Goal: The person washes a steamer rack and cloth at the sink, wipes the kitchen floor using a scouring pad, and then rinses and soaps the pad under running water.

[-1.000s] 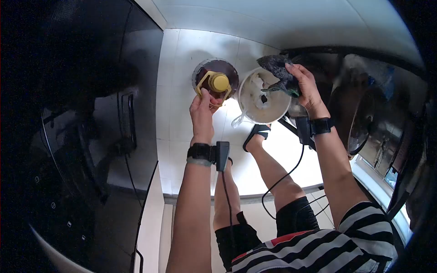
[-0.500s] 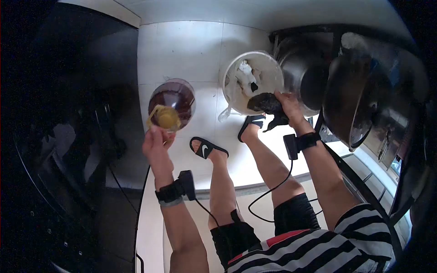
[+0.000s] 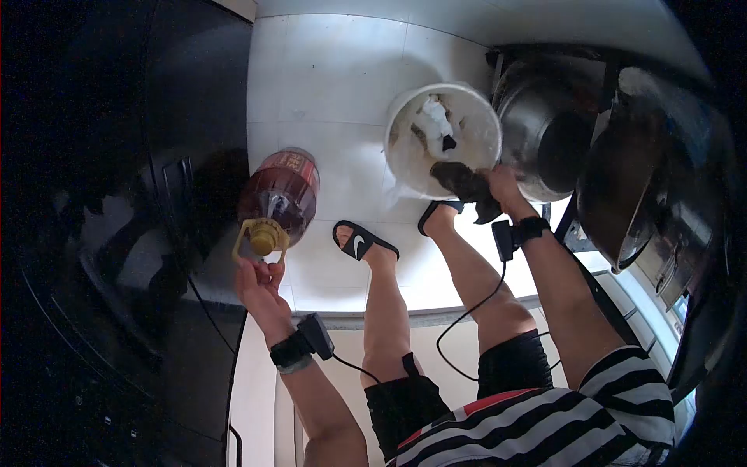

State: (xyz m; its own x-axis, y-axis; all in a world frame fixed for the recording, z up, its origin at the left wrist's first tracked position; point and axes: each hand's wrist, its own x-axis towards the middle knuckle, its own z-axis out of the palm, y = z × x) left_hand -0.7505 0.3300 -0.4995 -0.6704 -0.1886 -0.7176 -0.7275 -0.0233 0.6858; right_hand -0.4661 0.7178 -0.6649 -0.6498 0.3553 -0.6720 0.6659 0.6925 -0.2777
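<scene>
My left hand [image 3: 263, 289] is closed on the yellow handle of a large clear oil jug [image 3: 286, 191] that holds dark reddish liquid. Its yellow cap [image 3: 263, 240] points toward me, and a red label shows on the far side. My right hand [image 3: 506, 190] grips a dark, crumpled cloth-like item [image 3: 462, 182] at the near right rim of a white bucket [image 3: 391, 140]. Part of that dark item hangs over the bucket's opening. Inside the bucket lie white crumpled scraps [image 3: 433, 118] and a small black piece.
Black glossy cabinet fronts [image 3: 93, 194] line the left side. To the right, a rack holds a steel pot [image 3: 537, 117] and a large dark wok [image 3: 622, 187]. My feet in black slides [image 3: 358, 240] stand on white floor tiles, near the bucket.
The jug has shifted left and toward me and is tilted, so its red label now shows. My left hand moved with it. My right hand still holds the dark item by the bucket.
</scene>
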